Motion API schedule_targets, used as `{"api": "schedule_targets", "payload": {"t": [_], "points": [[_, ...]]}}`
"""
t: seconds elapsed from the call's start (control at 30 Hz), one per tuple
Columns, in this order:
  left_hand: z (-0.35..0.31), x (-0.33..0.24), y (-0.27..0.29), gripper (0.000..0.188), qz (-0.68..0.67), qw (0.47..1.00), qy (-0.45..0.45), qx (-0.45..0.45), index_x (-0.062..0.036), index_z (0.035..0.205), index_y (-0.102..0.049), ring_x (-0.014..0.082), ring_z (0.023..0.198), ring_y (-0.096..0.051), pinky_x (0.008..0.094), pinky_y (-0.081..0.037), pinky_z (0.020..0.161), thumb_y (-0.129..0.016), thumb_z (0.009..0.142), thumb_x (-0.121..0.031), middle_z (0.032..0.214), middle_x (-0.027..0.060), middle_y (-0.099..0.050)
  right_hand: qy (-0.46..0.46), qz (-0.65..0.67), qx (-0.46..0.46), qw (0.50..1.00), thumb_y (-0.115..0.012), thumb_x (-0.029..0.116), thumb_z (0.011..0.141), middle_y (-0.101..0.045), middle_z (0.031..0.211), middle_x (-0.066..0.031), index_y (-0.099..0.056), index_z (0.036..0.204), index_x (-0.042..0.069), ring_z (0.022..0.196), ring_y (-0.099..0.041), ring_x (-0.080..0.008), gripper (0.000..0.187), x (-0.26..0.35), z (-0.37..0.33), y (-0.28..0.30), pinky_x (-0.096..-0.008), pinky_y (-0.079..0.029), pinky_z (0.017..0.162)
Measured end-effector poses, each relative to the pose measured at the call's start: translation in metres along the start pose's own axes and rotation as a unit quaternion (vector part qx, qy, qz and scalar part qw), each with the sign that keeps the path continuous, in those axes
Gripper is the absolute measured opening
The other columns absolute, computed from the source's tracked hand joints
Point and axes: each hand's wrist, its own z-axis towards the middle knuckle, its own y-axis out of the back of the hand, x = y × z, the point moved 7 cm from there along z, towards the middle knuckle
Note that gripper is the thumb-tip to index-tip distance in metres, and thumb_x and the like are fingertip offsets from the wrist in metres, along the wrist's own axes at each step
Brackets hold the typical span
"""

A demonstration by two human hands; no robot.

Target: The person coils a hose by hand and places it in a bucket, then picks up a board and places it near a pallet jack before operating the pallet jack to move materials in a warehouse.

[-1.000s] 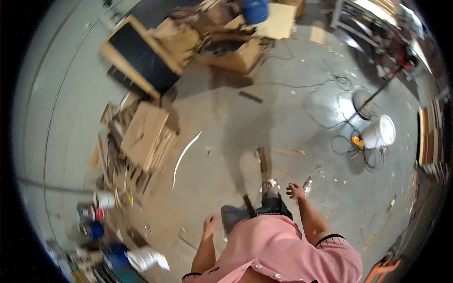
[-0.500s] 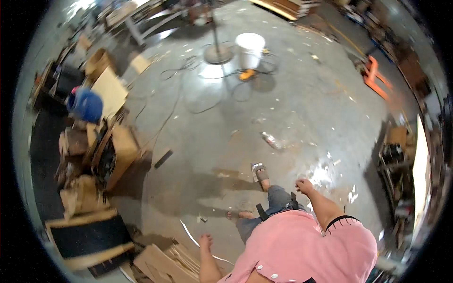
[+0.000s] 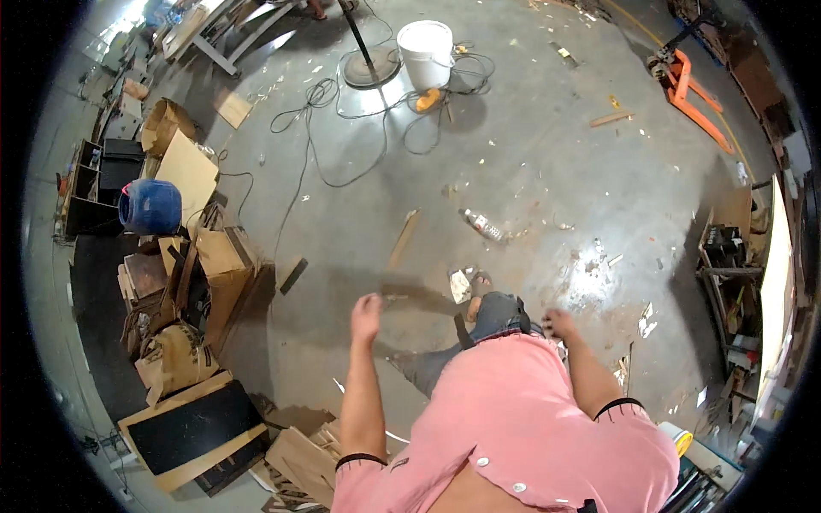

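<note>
My left hand (image 3: 366,317) is stretched out over the floor, its fingers loosely curled in, and I see nothing in it. My right hand (image 3: 560,324) hangs beside my right thigh with bent fingers slightly apart, also without anything visible in it. Neither hand touches an object. Below them is the grey floor, where a light scrap lies just past my left hand. Ahead of my feet are a clear plastic bottle (image 3: 482,225) and a thin wooden strip (image 3: 404,238). A short dark strip (image 3: 293,276) lies further left.
Cardboard boxes (image 3: 224,274), boards and a blue drum (image 3: 152,206) crowd the left. Ahead stand a white bucket (image 3: 425,56) and a round-based pole (image 3: 370,70) among loose cables. An orange pallet jack (image 3: 691,98) is at far right, above a cluttered shelf (image 3: 727,282).
My left hand has swung forward and up from low beside the cardboard. The right hand has shifted slightly. One leg has changed position, and the floor objects sit higher in view.
</note>
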Motion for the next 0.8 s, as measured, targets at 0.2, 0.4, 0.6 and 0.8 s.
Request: {"api": "schedule_targets", "payload": {"t": [0.2, 0.4, 0.6, 0.8], "points": [[-0.001, -0.044, -0.072, 0.038, 0.006, 0.999, 0.024, 0.033, 0.0027, 0.114, -0.061, 0.0239, 0.094, -0.064, 0.0332, -0.048, 0.087, -0.059, 0.094, -0.029, 0.104, 0.0134, -0.068, 0.148, -0.006, -0.067, 0.987, -0.052, 0.028, 0.092, -0.069, 0.101, -0.0031, -0.059, 0.125, 0.012, 0.078, -0.065, -0.0148, 0.037, 0.201, 0.034, 0.089, -0.0311, -0.048, 0.062], [-0.105, 0.14, -0.066, 0.029, -0.095, 0.933, 0.345, -0.049, -0.005, 0.099, -0.055, 0.0158, 0.071, -0.062, 0.0294, -0.044, 0.05, -0.054, 0.094, -0.034, 0.092, 0.0083, -0.066, 0.174, 0.025, -0.051, 0.983, -0.055, 0.027, 0.092, -0.068, 0.101, -0.0045, -0.059, 0.124, 0.009, 0.077, -0.065, -0.0139, 0.037, 0.255, 0.064, 0.093, -0.0284, -0.047, 0.059], [-0.152, 0.13, -0.089, 0.03, -0.034, 0.916, 0.395, 0.067, -0.006, 0.1, -0.059, 0.0158, 0.071, -0.062, 0.03, -0.045, 0.05, -0.055, 0.094, -0.035, 0.091, 0.0093, -0.067, 0.072, 0.008, -0.026, 0.997, -0.055, 0.029, 0.093, -0.068, 0.099, -0.0031, -0.059, 0.124, 0.008, 0.076, -0.065, -0.0134, 0.037, 0.188, 0.118, 0.054, -0.0251, -0.045, 0.054], [0.013, 0.04, -0.13, 0.032, 0.022, 0.927, 0.328, 0.182, -0.0069, 0.101, -0.063, 0.0158, 0.071, -0.063, 0.0306, -0.046, 0.051, -0.055, 0.094, -0.037, 0.091, 0.0102, -0.069, -0.033, 0.179, -0.08, 0.98, -0.053, 0.029, 0.092, -0.068, 0.101, -0.0032, -0.059, 0.125, 0.009, 0.081, -0.065, -0.0154, 0.039, 0.185, 0.096, 0.049, -0.0293, -0.047, 0.059]]}}
